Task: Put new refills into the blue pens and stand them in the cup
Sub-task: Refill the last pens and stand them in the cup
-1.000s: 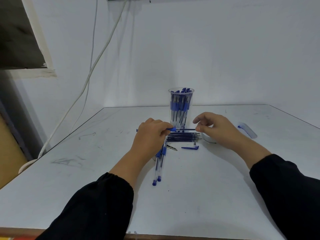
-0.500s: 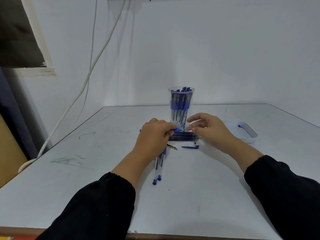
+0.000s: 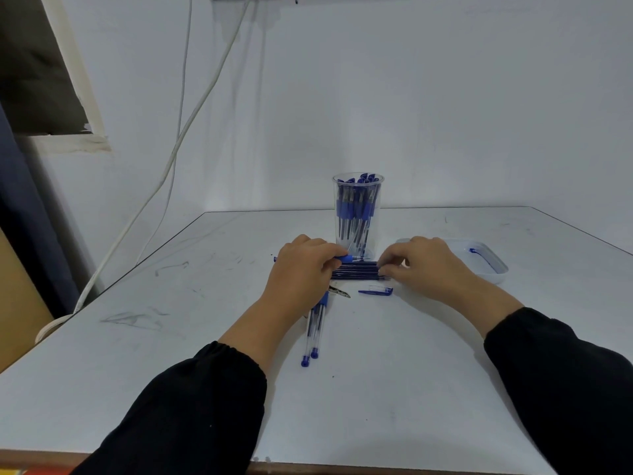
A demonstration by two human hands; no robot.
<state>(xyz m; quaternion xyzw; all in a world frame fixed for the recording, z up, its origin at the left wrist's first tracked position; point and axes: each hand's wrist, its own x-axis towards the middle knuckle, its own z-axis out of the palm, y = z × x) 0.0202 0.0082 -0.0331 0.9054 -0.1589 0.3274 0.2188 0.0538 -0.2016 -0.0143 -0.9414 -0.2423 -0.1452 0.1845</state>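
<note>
The left hand [image 3: 301, 269] is curled round a clear-barrelled pen with a blue grip [image 3: 346, 258], holding it level just above the table, its blue grip poking out past the fingertips toward the right and a small blue end showing at the far left of the knuckles. The right hand [image 3: 424, 265] has its fingers bent down onto the right-hand ends of a row of thin dark-blue refills [image 3: 356, 270] — the fingertips look pinched on one of them, though which one cannot be told. That row lies flat between the two hands, side by side and running left to right.

Straight behind the refills, between the hands and a little farther away, stands a tall clear plastic cup [image 3: 358, 186] packed with upright blue pens. Under and behind the left wrist, two more clear pens with blue end caps [image 3: 313, 330] lie side by side, pointing toward the person. Just in front of the gap between the hands lies a loose blue pen cap with a clip [image 3: 375, 291], and near it, by the left hand, a small dark metallic piece [image 3: 339, 291] too small to identify. Beyond the right hand sits a shallow white plastic tray [image 3: 493, 269] with one blue bit inside.

All of this rests on a scuffed white table [image 3: 411, 371] — black sleeves [image 3: 191, 406] cover both forearms.
</note>
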